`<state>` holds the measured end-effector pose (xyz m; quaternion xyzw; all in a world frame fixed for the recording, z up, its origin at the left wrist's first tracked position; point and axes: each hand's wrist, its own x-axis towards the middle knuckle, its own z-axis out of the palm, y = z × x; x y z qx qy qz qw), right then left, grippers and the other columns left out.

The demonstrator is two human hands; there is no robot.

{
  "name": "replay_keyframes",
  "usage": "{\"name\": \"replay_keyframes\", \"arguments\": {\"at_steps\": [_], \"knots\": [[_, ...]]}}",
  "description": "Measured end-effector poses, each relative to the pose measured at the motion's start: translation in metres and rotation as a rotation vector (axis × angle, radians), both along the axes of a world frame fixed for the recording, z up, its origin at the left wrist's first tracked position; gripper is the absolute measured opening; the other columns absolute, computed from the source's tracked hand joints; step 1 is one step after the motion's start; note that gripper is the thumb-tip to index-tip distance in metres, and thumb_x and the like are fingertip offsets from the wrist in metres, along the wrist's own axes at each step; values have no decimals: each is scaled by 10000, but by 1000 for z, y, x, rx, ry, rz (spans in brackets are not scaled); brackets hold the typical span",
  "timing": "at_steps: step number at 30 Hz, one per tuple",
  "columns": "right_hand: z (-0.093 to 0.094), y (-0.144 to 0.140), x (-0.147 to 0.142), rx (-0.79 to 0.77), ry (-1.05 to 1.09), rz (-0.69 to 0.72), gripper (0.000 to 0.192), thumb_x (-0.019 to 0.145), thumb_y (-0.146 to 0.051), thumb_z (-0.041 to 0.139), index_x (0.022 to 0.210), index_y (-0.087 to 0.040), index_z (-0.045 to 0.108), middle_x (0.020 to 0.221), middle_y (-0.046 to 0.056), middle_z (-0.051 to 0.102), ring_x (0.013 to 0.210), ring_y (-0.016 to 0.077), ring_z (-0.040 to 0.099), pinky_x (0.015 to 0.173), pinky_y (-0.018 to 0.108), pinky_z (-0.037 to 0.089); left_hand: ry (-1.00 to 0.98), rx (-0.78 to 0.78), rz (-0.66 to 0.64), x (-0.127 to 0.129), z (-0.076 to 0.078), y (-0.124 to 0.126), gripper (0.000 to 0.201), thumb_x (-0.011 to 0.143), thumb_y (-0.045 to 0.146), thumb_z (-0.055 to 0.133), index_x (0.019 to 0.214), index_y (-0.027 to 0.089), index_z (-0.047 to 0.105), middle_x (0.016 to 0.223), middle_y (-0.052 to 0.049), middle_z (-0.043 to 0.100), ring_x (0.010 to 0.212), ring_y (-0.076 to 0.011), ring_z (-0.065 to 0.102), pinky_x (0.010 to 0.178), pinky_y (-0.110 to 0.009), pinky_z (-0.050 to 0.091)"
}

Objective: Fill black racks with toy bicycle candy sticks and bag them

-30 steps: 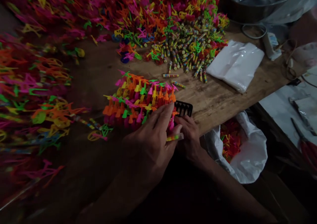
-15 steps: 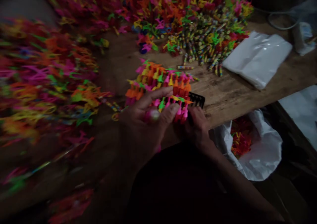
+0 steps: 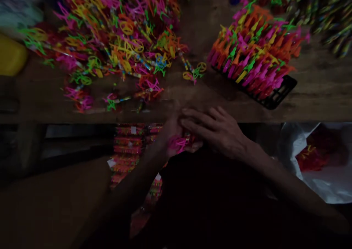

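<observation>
Close to my body, at the table's front edge, my left hand is closed around a small pink plastic piece that pokes out below its fingers. Motion blur hides part of this hand. My right hand reaches across with its fingers stretched out, the tips touching or very near the left hand. I see nothing held in the right one. Farther right on the table, a black plastic rack stands packed with rows of bright plastic pieces, in pink, orange, yellow and green, and neither hand touches it.
A large heap of colourful plastic toys covers the left of the wooden table. Patterned sticks lie at the far right. Below the edge hang packed strips; a white bag holds red and orange pieces.
Both hands have left the filled rack and come together nearer my body; the rack stays on the table. The head view has turned left, bringing the hanging strips into sight.
</observation>
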<state>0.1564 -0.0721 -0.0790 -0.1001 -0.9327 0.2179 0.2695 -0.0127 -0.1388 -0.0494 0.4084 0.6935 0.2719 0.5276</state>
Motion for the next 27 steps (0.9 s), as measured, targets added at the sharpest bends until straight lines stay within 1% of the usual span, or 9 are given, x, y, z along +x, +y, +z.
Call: {"name": "replay_keyframes", "arguments": {"at_steps": [3,4,9,12,14,17,19,23,27], "knots": [[-12,3,-5,40,-101,91,325,1060,-347,485,1316,-216,638,1269,107,685,1054,247,554,846,401,444,-503,-304,78,5,-3,-9,1034,890,869,14,1114,166,740,692,-104,701,470,-180,580,416,-278,412],[-13,4,-3,56,-127,84,321,1061,-356,483,1295,-211,647,1202,104,696,1027,243,547,838,394,431,-576,-337,109,6,-3,-10,1024,890,871,32,1118,166,738,713,-114,710,495,-184,599,429,-276,420],[-7,6,27,101,-214,-70,264,1065,-317,464,1157,-211,687,945,63,702,886,219,522,783,374,375,-593,-296,112,9,-6,-7,1021,900,852,27,1164,159,729,939,-191,767,763,-272,748,666,-403,588],[-7,3,42,39,-221,-220,215,1041,-265,498,1043,-200,703,866,58,700,813,207,532,762,374,357,-581,-233,124,9,-11,-7,952,881,882,184,1194,148,703,1032,-204,766,850,-315,767,744,-449,602],[-9,-1,47,-31,-219,-295,200,1026,-257,525,961,-194,703,832,53,699,769,192,553,751,367,359,-542,-183,125,8,-10,-8,815,866,832,424,1204,135,678,972,-183,776,817,-307,771,717,-412,604],[-7,-7,52,-206,-177,-345,121,989,-220,586,972,-179,699,886,53,726,775,180,623,751,343,401,-293,-114,-3,10,2,-8,480,853,525,712,1143,143,681,762,-84,764,642,-210,730,633,-305,579],[-2,-10,54,-386,-107,-363,77,954,-194,639,1008,-171,690,934,54,740,806,178,666,747,316,449,-114,-50,-69,13,13,-6,340,859,416,727,1080,158,702,686,-33,736,584,-165,690,611,-272,572],[6,-8,64,-740,30,-386,87,903,-180,707,985,-178,678,896,18,747,809,162,711,722,264,530,49,44,-151,21,24,6,381,876,450,723,1164,202,700,722,-4,738,631,-169,706,619,-269,594],[10,2,77,-869,120,-304,201,925,-175,695,1122,-214,694,1075,24,766,988,175,735,874,310,587,172,161,-347,27,22,31,310,942,430,654,1178,234,702,879,-20,777,754,-180,740,696,-277,615]]}}
